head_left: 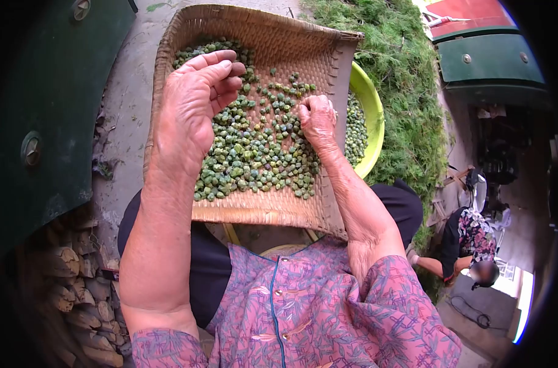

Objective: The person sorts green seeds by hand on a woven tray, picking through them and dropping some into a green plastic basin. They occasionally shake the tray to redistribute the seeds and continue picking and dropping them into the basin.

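A woven winnowing basket (263, 214) rests across my lap, tilted a little. Many small round green fruits (248, 165) lie spread over it, some of them darker. My left hand (199, 98) is raised above the basket's left side, fingers bent and apart, with no object visible in it. Toward the right edge, my right hand (319, 119) is low over the fruits, its fingers curled together. Whatever they pinch is hidden. Partly under the basket's right edge stands a yellow-green basin (372, 132) with more of the same fruits inside.
Cut green foliage (405, 92) covers the ground on the right. Stacked firewood (89, 306) lies at lower left, below a dark green metal panel (46, 122). Another person (475, 242) is at far right, near a cable (472, 310) on the floor.
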Available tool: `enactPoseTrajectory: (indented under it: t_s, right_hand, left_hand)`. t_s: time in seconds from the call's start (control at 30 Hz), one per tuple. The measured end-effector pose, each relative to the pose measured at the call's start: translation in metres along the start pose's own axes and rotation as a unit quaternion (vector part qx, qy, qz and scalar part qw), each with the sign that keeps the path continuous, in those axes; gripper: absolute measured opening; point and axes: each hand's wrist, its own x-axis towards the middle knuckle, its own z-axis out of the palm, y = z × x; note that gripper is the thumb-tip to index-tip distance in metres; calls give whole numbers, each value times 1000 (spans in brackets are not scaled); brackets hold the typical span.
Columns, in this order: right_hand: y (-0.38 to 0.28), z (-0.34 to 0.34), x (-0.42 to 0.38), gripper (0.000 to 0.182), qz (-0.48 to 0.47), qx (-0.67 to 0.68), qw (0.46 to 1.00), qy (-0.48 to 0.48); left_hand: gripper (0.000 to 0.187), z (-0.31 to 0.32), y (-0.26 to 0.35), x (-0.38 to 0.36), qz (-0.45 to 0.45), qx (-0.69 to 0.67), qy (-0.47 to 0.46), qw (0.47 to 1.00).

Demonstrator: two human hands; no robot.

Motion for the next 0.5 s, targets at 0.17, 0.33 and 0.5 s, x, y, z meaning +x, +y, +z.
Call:
enactPoseTrajectory:
  t_s: [0.17,0.33,0.5]
  right_hand:
    - [-51,-80,-55,5,-91,266,951,-127]
    - [-83,-121,-125,12,-190,305,850,-385]
    - [-79,-128,-99,19,-213,334,831,-390]
  left_hand:
    - [21,-3,2,2,6,-14,-11,1000]
    - [21,-2,0,1,3,-10,-9,1000]
    - [21,-3,0,0,3,-11,-6,1000]
